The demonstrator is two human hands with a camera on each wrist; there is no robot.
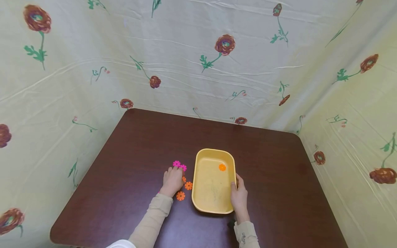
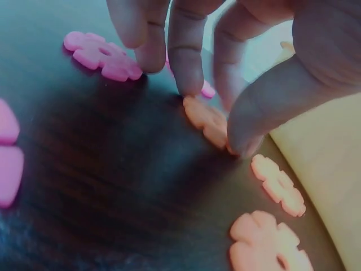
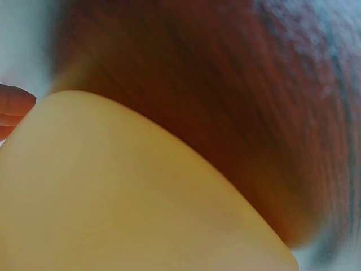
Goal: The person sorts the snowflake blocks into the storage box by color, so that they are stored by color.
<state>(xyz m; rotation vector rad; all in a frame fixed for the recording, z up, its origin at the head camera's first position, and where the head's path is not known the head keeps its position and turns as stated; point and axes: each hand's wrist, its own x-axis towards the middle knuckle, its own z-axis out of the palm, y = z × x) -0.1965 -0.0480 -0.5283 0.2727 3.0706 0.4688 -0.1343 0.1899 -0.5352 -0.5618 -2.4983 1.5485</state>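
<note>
L hand [image 1: 172, 179] thumb + fingertips [image 2: 189, 84] pinching small orange flower-shaped plastic disc [image 2: 207, 120]; R hand [image 1: 239, 197] fingers grasping yellow plastic tub [image 1: 198, 179] rim.

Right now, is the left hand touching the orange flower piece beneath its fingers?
Touching. In the left wrist view, the left hand has its thumb and a fingertip pressed onto the orange flower piece on the table, with no gap.

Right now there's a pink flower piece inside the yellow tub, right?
Not quite: the flower piece inside the yellow tub is orange, not pink, as the head view shows. The pink pieces lie on the table by the left hand.
</note>
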